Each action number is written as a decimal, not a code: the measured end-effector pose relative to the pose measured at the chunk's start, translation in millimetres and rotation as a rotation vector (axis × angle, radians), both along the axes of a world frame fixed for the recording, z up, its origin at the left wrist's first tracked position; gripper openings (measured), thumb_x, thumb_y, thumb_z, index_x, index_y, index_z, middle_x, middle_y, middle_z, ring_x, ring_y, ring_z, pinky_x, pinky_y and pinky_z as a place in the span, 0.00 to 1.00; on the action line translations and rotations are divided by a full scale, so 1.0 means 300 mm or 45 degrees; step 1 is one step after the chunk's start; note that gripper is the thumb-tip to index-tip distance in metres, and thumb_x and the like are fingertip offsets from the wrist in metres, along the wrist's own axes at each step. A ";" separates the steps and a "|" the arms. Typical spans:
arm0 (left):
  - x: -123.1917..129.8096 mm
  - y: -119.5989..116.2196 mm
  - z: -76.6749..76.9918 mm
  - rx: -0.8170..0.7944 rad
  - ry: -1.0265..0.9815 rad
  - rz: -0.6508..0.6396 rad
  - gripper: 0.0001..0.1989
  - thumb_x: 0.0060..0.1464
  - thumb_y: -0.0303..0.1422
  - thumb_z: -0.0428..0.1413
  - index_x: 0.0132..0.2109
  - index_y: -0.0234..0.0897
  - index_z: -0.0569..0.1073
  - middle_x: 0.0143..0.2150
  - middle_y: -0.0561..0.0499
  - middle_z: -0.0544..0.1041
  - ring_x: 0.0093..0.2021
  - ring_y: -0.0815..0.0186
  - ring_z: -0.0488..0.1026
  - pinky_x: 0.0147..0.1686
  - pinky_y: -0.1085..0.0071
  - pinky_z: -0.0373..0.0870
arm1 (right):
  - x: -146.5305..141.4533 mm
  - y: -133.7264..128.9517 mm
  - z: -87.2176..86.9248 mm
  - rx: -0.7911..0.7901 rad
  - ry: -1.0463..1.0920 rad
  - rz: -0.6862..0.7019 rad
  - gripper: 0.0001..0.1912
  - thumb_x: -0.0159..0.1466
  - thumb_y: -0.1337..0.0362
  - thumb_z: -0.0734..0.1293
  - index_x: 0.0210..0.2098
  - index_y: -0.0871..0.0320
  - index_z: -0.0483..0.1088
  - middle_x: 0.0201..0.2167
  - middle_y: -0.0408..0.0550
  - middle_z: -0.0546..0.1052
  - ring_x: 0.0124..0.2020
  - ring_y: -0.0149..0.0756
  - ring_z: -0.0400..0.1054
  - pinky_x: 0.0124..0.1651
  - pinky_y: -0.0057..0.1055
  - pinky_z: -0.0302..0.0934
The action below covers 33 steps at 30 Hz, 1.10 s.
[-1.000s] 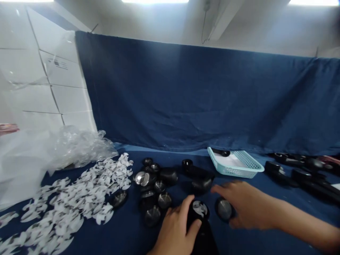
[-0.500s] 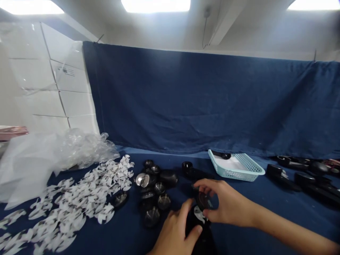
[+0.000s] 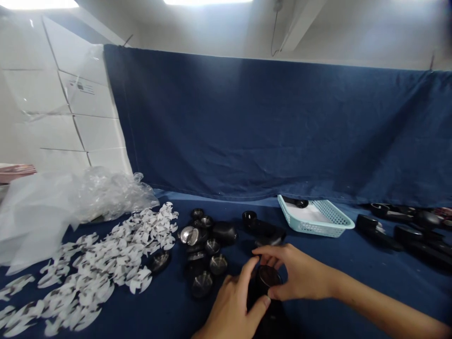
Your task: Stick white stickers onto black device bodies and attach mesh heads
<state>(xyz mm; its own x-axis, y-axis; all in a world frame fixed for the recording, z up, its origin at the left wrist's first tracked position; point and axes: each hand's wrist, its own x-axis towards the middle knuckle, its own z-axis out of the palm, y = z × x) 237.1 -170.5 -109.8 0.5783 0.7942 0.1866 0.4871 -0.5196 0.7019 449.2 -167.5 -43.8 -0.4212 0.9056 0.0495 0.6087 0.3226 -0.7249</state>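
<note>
At the lower centre, a black handled part (image 3: 273, 318) stands between my two hands, with a round dark cap (image 3: 269, 275) on its top end. My left hand (image 3: 235, 301) is wrapped round the part's left side, thumb at its front. From the right, my right hand (image 3: 296, 275) grips the cap between thumb and fingers. Left of my hands lies a cluster of round black caps (image 3: 218, 264), some with metallic faces. Another black handled part (image 3: 263, 228) lies just beyond my right hand.
Many white leaf-shaped pieces (image 3: 116, 256) spread over the left side. A light-blue basket (image 3: 318, 229) holds a black part and white sheet. More black parts (image 3: 377, 233) lie at right. Clear plastic (image 3: 109, 195) and stacked white boxes (image 3: 99, 129) stand behind left; a blue curtain (image 3: 247, 127) hangs behind.
The cap in my right hand, tilted above the handled part before, now sits level on its top, covering the white piece that showed there. The view has tipped down slightly.
</note>
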 end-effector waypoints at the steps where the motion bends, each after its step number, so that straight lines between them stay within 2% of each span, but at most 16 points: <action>1: 0.000 0.000 0.002 0.039 -0.004 -0.029 0.31 0.60 0.33 0.54 0.69 0.43 0.56 0.62 0.46 0.72 0.58 0.53 0.70 0.58 0.53 0.66 | 0.001 -0.002 -0.012 -0.002 0.016 -0.029 0.39 0.49 0.64 0.77 0.60 0.55 0.67 0.44 0.49 0.77 0.44 0.42 0.72 0.49 0.40 0.68; 5: 0.002 -0.001 0.016 0.151 -0.009 -0.105 0.22 0.64 0.32 0.51 0.64 0.51 0.64 0.60 0.54 0.73 0.57 0.58 0.72 0.58 0.54 0.67 | -0.013 -0.036 -0.085 0.047 0.114 -0.175 0.39 0.55 0.61 0.75 0.63 0.53 0.62 0.46 0.49 0.74 0.44 0.41 0.71 0.52 0.42 0.65; 8: 0.007 -0.004 0.021 0.188 -0.005 -0.071 0.21 0.63 0.32 0.53 0.62 0.50 0.66 0.59 0.54 0.75 0.56 0.58 0.73 0.58 0.53 0.68 | -0.033 -0.083 -0.150 -0.031 0.497 -0.325 0.41 0.58 0.56 0.74 0.66 0.51 0.54 0.54 0.51 0.71 0.53 0.41 0.67 0.60 0.41 0.58; 10: 0.011 -0.006 0.018 0.213 -0.007 -0.064 0.21 0.63 0.31 0.53 0.61 0.50 0.67 0.58 0.54 0.75 0.56 0.58 0.73 0.58 0.53 0.68 | -0.050 -0.112 -0.181 -0.302 0.878 -0.426 0.43 0.59 0.49 0.72 0.67 0.50 0.52 0.57 0.51 0.70 0.58 0.41 0.65 0.63 0.40 0.55; 12: 0.015 -0.006 0.011 0.246 -0.045 -0.051 0.21 0.63 0.31 0.53 0.61 0.50 0.67 0.57 0.54 0.76 0.56 0.58 0.73 0.58 0.56 0.69 | -0.068 -0.132 -0.199 -0.613 1.257 -0.466 0.40 0.60 0.44 0.70 0.66 0.49 0.54 0.56 0.49 0.73 0.58 0.41 0.66 0.63 0.38 0.54; 15: 0.015 -0.002 -0.003 0.335 -0.170 0.013 0.20 0.64 0.33 0.52 0.62 0.51 0.66 0.57 0.53 0.76 0.55 0.60 0.74 0.56 0.61 0.71 | -0.095 -0.136 -0.214 -0.948 1.651 -0.327 0.30 0.64 0.42 0.65 0.59 0.52 0.68 0.50 0.48 0.78 0.57 0.41 0.67 0.63 0.38 0.55; 17: 0.010 0.000 -0.014 0.416 -0.228 0.045 0.21 0.65 0.33 0.51 0.63 0.51 0.64 0.58 0.52 0.74 0.57 0.61 0.73 0.56 0.62 0.71 | -0.109 -0.127 -0.228 -1.051 1.718 -0.209 0.28 0.63 0.41 0.65 0.50 0.55 0.76 0.46 0.49 0.80 0.56 0.44 0.68 0.62 0.40 0.57; 20: -0.001 -0.003 -0.027 0.541 -0.239 0.039 0.23 0.65 0.33 0.51 0.65 0.53 0.61 0.62 0.50 0.71 0.59 0.58 0.70 0.59 0.58 0.68 | -0.118 -0.110 -0.262 -0.942 1.640 -0.196 0.28 0.54 0.37 0.70 0.41 0.52 0.80 0.43 0.47 0.82 0.56 0.48 0.69 0.60 0.43 0.60; 23: -0.006 -0.005 -0.031 0.532 -0.234 0.003 0.24 0.63 0.35 0.52 0.65 0.53 0.62 0.63 0.49 0.70 0.59 0.56 0.70 0.60 0.57 0.67 | -0.107 -0.105 -0.295 -0.772 1.509 -0.289 0.33 0.50 0.31 0.68 0.42 0.50 0.79 0.44 0.47 0.82 0.58 0.50 0.68 0.58 0.45 0.63; 25: -0.007 -0.004 -0.029 0.488 -0.243 -0.031 0.24 0.61 0.36 0.55 0.63 0.51 0.63 0.65 0.48 0.67 0.60 0.54 0.69 0.59 0.58 0.69 | -0.087 -0.115 -0.305 -0.682 1.396 -0.368 0.37 0.54 0.29 0.63 0.45 0.51 0.78 0.48 0.48 0.80 0.60 0.50 0.66 0.60 0.46 0.62; 27: -0.007 -0.004 -0.028 0.457 -0.272 -0.061 0.24 0.59 0.38 0.57 0.61 0.49 0.65 0.65 0.46 0.67 0.60 0.52 0.69 0.57 0.57 0.70 | -0.062 -0.135 -0.304 -0.577 1.300 -0.443 0.37 0.59 0.31 0.59 0.51 0.52 0.75 0.55 0.48 0.76 0.63 0.48 0.62 0.64 0.45 0.57; 30: -0.003 -0.011 -0.032 0.426 -0.294 -0.045 0.26 0.57 0.39 0.60 0.61 0.47 0.66 0.63 0.44 0.69 0.59 0.51 0.70 0.56 0.58 0.71 | -0.029 -0.170 -0.291 -0.354 1.150 -0.511 0.33 0.62 0.36 0.62 0.58 0.48 0.68 0.63 0.44 0.69 0.67 0.45 0.55 0.69 0.39 0.48; 33: 0.001 -0.027 -0.037 0.545 -0.281 -0.004 0.32 0.56 0.36 0.60 0.66 0.49 0.60 0.62 0.45 0.70 0.59 0.51 0.70 0.58 0.58 0.69 | -0.020 -0.187 -0.274 -0.119 0.945 -0.567 0.30 0.63 0.38 0.63 0.58 0.47 0.67 0.64 0.44 0.67 0.68 0.47 0.53 0.69 0.39 0.49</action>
<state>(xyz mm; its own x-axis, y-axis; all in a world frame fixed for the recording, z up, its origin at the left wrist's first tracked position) 237.5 -178.5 -120.9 0.4904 0.6174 0.6150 0.3486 -0.7858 0.5109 443.2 -223.7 -126.0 0.0845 0.9925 0.0882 0.0240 0.0864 -0.9960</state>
